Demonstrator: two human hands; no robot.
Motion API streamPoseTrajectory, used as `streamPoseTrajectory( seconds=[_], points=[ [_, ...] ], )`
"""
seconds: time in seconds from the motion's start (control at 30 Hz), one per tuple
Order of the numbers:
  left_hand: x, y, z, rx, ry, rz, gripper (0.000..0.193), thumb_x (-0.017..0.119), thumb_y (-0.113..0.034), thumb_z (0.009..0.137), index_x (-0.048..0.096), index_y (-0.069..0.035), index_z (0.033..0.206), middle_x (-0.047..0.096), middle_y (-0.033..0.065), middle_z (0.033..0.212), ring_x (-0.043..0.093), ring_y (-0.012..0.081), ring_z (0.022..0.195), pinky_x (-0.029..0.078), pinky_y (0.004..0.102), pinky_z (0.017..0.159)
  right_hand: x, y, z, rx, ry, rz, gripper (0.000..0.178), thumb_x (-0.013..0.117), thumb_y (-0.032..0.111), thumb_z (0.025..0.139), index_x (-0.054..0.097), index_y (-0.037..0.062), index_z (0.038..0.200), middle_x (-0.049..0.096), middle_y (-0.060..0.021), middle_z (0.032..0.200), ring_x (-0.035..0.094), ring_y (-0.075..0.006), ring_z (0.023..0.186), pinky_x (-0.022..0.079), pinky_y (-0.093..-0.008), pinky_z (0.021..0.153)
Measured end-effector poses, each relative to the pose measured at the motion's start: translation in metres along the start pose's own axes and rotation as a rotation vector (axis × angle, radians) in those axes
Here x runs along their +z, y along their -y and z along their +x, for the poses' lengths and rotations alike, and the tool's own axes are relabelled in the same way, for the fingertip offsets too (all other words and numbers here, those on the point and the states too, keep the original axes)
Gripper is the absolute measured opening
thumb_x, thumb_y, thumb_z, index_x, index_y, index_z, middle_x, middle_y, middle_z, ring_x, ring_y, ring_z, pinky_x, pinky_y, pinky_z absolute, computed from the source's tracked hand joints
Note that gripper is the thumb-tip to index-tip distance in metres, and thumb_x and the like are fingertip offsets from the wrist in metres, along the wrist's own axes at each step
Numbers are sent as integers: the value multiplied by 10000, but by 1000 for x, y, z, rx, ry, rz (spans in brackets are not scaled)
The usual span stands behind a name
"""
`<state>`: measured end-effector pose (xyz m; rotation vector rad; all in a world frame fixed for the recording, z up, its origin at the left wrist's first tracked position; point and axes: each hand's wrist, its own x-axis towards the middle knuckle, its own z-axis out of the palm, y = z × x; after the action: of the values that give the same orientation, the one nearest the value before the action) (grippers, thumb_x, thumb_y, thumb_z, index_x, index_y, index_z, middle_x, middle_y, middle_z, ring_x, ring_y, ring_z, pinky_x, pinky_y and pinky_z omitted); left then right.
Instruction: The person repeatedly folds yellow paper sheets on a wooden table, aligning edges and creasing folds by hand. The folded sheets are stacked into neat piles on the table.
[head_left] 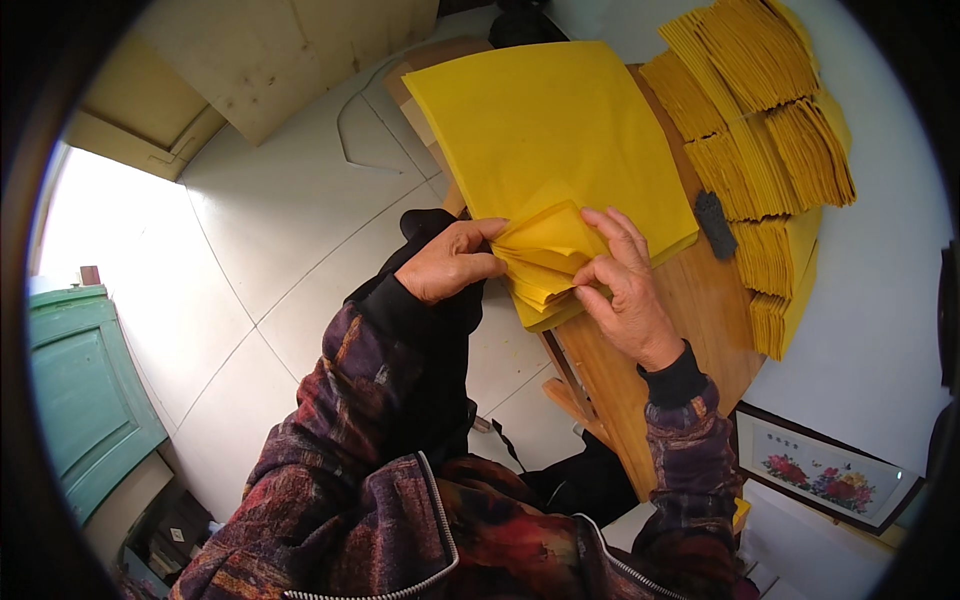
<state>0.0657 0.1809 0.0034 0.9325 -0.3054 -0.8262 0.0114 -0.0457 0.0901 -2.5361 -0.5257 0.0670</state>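
Note:
Between my hands is a folded piece of thin yellow paper (545, 250), its layers fanned apart like pleats. My left hand (450, 260) pinches the gathered end between thumb and forefinger. On the other side, my right hand (625, 285) has thumb and forefinger closed on the lower edge of the layers, its other fingers raised. Under and beyond them lies a wide stack of flat yellow sheets (540, 120) on the wooden table (690, 330). Part of the stack is hidden by the held paper.
Piles of folded yellow paper bundles (765, 150) stand along the table's right side, against the wall. A dark grey cloth-like piece (714, 225) lies beside them. A framed flower picture (825, 470) is at lower right, a green cabinet door (90, 380) at far left.

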Motion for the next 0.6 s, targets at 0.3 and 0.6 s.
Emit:
streamPoseTrajectory(
  seconds=[0.3, 0.6],
  points=[
    [0, 0, 0, -19, -15, 38, 488, 478, 30, 777, 515, 58, 1262, 603, 86, 1218, 553, 143, 1127, 395, 259, 1000, 0, 0, -2, 8, 4, 7, 105, 648, -13, 738, 562, 34, 773, 407, -154, 1429, 300, -374, 1362, 276, -430, 1095],
    [4, 20, 7, 78, -114, 35, 259, 555, -97, 937, 606, 56, 1140, 658, 40, 1045, 582, 107, 964, 454, 249, 895, 0, 2, -3, -17, -28, -27, 150, 671, -8, 732, 555, 35, 818, 416, -163, 1400, 331, -394, 1325, 314, -451, 1070]
  ],
)
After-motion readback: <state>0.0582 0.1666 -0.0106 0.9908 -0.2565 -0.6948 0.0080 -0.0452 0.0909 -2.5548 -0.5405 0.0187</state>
